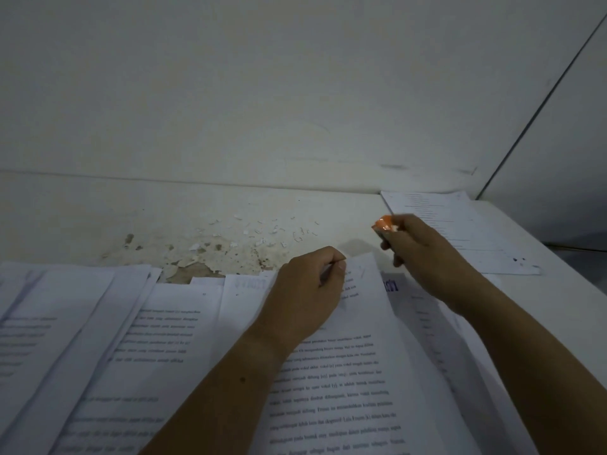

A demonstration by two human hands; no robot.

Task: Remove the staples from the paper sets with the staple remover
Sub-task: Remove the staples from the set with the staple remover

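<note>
My left grip (305, 287) pinches the top corner of the paper set (345, 372) lying under it on the desk (98, 218). My right grip (423, 251), just right of it and raised, is closed around the orange staple remover (383, 224). The sheets should be light, limp and easily torn, so hold them close to the corner. The staple is hidden. Pulled staples and scraps (262, 231) lie beyond both grips. Other paper sets (157, 323) overlap to the left, and a paper stack (460, 224) lies behind the right grip.

White wall (295, 77); table (82, 218) with peeling surface
</note>
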